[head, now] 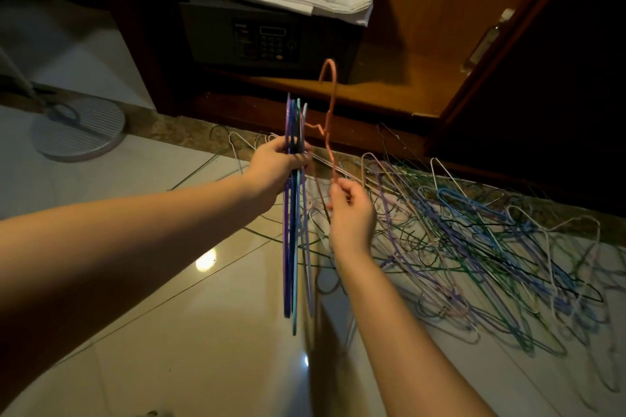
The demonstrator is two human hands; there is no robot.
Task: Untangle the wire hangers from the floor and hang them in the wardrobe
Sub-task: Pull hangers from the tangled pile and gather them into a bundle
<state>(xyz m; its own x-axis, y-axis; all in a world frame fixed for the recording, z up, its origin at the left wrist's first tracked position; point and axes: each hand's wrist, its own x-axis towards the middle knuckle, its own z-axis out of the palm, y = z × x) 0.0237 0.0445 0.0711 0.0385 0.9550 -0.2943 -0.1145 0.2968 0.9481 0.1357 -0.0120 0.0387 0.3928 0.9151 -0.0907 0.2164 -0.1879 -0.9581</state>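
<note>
Currently the left hand (277, 162) is clenched around a bundle of sorted hangers (295, 234), long axis running 12 to 6 o'clock, hooks up. The right hand (350, 210) pinches the lower end of an orange hanger (330, 118), badly kinked, hook at 12 o'clock, standing just beside the bundle at its 3 o'clock. Judgement: next it joins the bundle, moving toward 9 o'clock. The tangled pile (474, 240) sprawls on the floor (189, 332) at 3 o'clock. The wardrobe (406, 27) stands open at 12 o'clock.
</note>
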